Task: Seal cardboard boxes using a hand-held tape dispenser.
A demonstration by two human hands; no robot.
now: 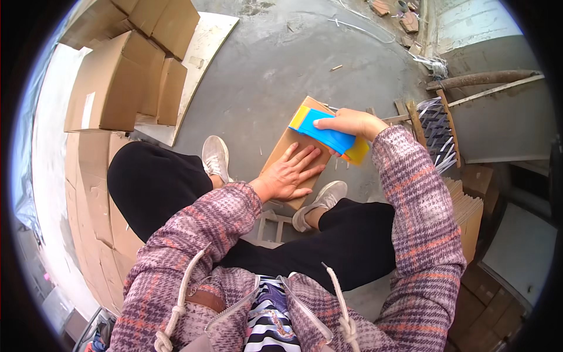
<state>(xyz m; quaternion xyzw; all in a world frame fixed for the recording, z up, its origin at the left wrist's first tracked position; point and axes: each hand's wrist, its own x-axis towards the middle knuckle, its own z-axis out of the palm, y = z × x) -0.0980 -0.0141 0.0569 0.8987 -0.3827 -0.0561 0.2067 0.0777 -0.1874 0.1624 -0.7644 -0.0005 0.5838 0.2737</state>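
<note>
A long, narrow cardboard box [280, 154] lies slantwise in front of me, between my shoes. My left hand [290, 170] presses flat on its top with the fingers spread, holding nothing. Over the box's far right part, my right hand [352, 125] grips a blue and yellow tape dispenser [325, 130]. Its yellow front end is at the box's upper face; whether it touches cannot be seen. The thumb lies along the blue side, and the other fingers are mostly hidden behind it.
Large cardboard boxes [108, 82] are stacked on the left, beside a pale board [208, 50]. At right stand a wooden rack with woven strips [435, 132] and a stack of flat cardboard [466, 205]. Below the box, a small stool [271, 227] shows partly. Broken bricks [409, 22] lie far right.
</note>
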